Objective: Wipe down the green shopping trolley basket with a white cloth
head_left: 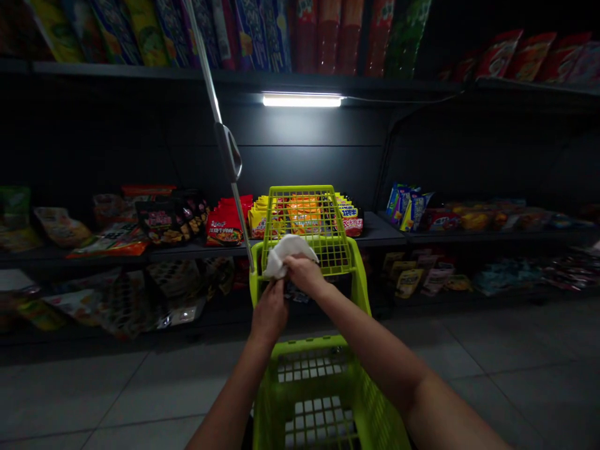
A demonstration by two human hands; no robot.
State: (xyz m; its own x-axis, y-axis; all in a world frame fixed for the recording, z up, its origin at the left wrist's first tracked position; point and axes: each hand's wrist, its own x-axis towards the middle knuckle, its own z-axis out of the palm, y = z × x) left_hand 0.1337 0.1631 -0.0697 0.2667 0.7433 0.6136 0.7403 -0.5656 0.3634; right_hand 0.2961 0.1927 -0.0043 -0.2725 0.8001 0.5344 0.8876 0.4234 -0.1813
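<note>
A crumpled white cloth [291, 249] lies against the lime-green mesh flap [307, 195] at the far end of a green plastic shopping cart [387, 406]. My right hand [304, 276] is closed on the cloth's lower right part, fingers bunching it. Just below and to the left, my left hand [270, 311] has its fingers closed at the cloth's bottom edge; the fingertips are partly hidden. Both forearms reach over the cart's basket.
A silver pole [201, 50] rises at the cart's left corner, bearing a dark clip [229, 152]. Behind stand dark shelves [370, 226] with snack bags, including red noodle packets [225, 225]. A light tube [302, 100] glows under the upper shelf. Grey tiles [154, 387] cover the floor.
</note>
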